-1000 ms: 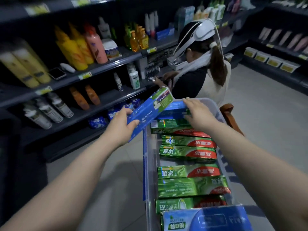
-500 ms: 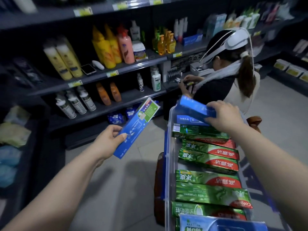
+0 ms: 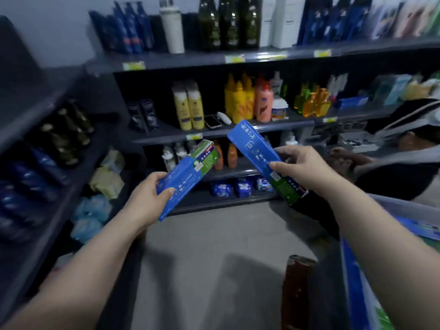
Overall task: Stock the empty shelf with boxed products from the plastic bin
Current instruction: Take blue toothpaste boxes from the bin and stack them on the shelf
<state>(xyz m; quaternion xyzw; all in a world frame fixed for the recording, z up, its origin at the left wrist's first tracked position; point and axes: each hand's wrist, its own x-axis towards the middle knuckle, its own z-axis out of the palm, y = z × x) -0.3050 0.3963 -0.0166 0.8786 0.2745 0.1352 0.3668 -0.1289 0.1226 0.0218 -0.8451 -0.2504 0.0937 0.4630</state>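
Note:
My left hand (image 3: 148, 198) grips a long blue box with a green end (image 3: 188, 176), tilted up toward the right. My right hand (image 3: 301, 169) grips a second blue box with a green end (image 3: 259, 154), tilted up toward the left. Both boxes hang in mid air in front of the dark shelving (image 3: 214, 136). The plastic bin (image 3: 357, 289) shows only at the lower right edge, with blue and green boxes inside.
Shelves ahead carry yellow, orange and dark bottles and a phone (image 3: 212, 121). A second shelving unit (image 3: 47, 163) on the left holds dark bottles and soft packs. Another person (image 3: 404, 167) crouches at the right. A brown object (image 3: 296, 289) stands beside the bin on grey floor.
My right hand lifted a second blue box out of the bin. Both hands swung left, away from the bin and toward the shelves, as my view turned left.

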